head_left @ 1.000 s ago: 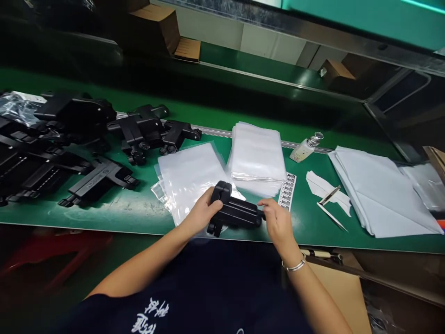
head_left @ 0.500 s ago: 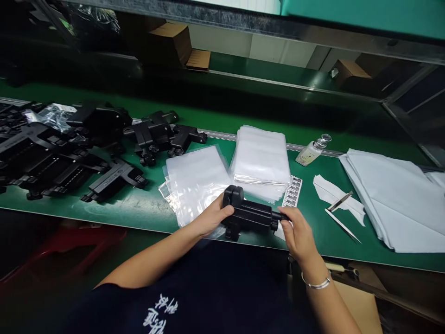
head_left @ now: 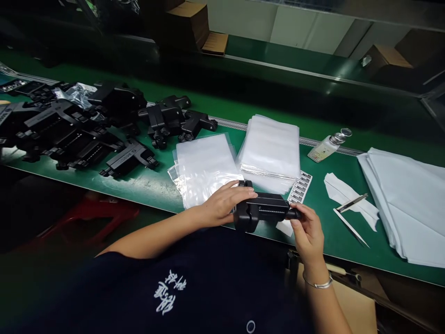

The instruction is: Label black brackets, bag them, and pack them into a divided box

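Note:
A black plastic device with a clamp-like head [head_left: 269,206] is held above the bench's front edge, between my two hands. My left hand [head_left: 222,204] is closed around its wide left end, fingers lying over the top. At the narrow right end, my right hand [head_left: 309,229] pinches the short rod or knob between thumb and fingers. Behind the device lie clear plastic bags [head_left: 205,162] and a thicker stack of bags [head_left: 271,146]. A sheet of printed labels [head_left: 299,188] is partly under that stack.
Many similar black devices [head_left: 62,125] are heaped on the left of the green bench [head_left: 153,188]. A pump bottle [head_left: 327,146], tweezers [head_left: 351,204] on a scrap of white cloth, and folded white cloths [head_left: 406,199] lie at right. A red stool [head_left: 100,211] stands below.
The black device has been turned over, its wide head now facing down toward me. My left hand has shifted from beneath its end to over the top. The camera view has moved slightly.

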The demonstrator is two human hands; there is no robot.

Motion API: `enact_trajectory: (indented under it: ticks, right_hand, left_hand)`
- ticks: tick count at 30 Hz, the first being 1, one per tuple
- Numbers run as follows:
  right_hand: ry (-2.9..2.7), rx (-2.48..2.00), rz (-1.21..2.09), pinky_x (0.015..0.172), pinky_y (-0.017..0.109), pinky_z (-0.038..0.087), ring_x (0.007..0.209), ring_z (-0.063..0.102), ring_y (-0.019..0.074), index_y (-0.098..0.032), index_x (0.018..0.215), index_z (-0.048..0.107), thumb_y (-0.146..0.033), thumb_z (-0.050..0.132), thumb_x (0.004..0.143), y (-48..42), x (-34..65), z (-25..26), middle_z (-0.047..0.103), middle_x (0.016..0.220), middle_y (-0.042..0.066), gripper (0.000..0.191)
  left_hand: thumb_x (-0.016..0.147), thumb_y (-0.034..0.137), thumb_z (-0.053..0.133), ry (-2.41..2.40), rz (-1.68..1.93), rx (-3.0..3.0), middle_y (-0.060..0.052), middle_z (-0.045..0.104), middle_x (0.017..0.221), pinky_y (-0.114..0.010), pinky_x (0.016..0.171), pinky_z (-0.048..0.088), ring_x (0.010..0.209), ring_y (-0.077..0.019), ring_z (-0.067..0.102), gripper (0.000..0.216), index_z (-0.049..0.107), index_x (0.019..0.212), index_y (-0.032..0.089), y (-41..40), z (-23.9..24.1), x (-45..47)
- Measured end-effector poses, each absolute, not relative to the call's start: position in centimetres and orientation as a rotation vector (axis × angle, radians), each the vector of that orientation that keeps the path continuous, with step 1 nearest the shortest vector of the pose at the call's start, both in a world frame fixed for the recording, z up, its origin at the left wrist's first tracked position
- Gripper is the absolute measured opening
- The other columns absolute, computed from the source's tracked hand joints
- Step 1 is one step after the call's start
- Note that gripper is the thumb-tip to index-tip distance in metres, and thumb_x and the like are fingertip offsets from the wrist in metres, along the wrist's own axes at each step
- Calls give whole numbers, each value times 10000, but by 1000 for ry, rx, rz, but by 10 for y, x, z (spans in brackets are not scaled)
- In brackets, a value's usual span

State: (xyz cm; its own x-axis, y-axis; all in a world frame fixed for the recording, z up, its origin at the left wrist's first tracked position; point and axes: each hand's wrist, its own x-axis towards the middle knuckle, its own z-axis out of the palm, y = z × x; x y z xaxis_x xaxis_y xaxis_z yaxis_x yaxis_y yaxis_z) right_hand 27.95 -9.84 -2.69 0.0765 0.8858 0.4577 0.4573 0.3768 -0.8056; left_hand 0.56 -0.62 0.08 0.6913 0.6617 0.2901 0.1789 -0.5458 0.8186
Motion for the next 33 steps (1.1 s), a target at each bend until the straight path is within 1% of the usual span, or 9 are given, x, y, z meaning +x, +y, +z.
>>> enact_trajectory:
  ticks: [3,7,10,15,18,20,25,29,33]
  right_hand:
    - [-1816,-1243,216,809,388,573,1025,641,242,-299,1308,551,-219,547,938,-102,282,-12,658,1128,91,378]
    - [-1993,-1169,111,642,315,517,746,633,192,-274,1214,598,-283,521,952,-111,273,2,687,919,62,273]
    - [-1679,-1338,493,628,294,489,694,585,166,-268,1171,586,-299,485,959,-111,260,5,620,807,21,237]
    - [-898,-1441,1504,478,224,373,503,393,93,-235,1045,597,-436,533,895,-96,251,10,412,649,-57,258]
    - [-734,-1328,1716,447,203,302,446,257,64,-210,972,603,-488,622,832,-88,251,12,286,557,-99,312]
    - [-717,-1274,1648,457,208,319,435,233,63,-208,986,605,-569,590,848,-87,248,9,267,526,-110,386]
    - [-1048,-1374,1144,590,260,463,610,524,124,-207,986,627,-601,587,858,-84,232,-1,585,699,-7,417]
    - [-1087,-1398,1093,528,242,483,616,524,127,-206,861,618,-512,657,826,-76,217,-1,566,704,-10,310]
    - [-972,-1334,1160,527,239,526,660,533,127,-218,929,620,-506,713,772,-67,209,-2,571,781,-6,341]
  left_hand:
    - [748,561,731,747,783,1799,-114,660,1241,-452,1075,400,1181,-319,593,685,533,1304,215,-9,1,7]
    - [759,744,602,819,801,1418,-132,648,1165,-376,903,491,1076,-321,613,763,579,1241,153,-10,-4,9]
    - [723,758,628,873,810,1487,-119,650,1124,-358,852,503,1024,-296,622,784,568,1230,163,-12,-5,5]
    - [630,677,767,862,785,1956,-100,689,1057,-380,845,534,966,-281,673,726,571,1152,212,-14,-2,-11]
    - [649,612,792,742,851,2069,-85,704,1005,-369,819,543,929,-263,689,636,577,1106,226,-16,-4,-17]
    - [681,637,759,865,936,1962,-89,686,1042,-363,821,532,937,-259,678,646,568,1133,216,-17,-7,-16]
    - [767,750,585,1041,1041,1471,-111,619,1156,-383,945,464,1092,-281,595,748,520,1238,173,-13,-17,-8]
    - [811,735,543,981,1016,1317,-102,602,1197,-380,1025,396,1159,-275,545,713,528,1260,182,-8,-28,-4]
    - [890,724,402,962,972,1215,-96,606,1201,-363,1036,376,1199,-258,517,671,551,1261,185,-3,-27,-8]
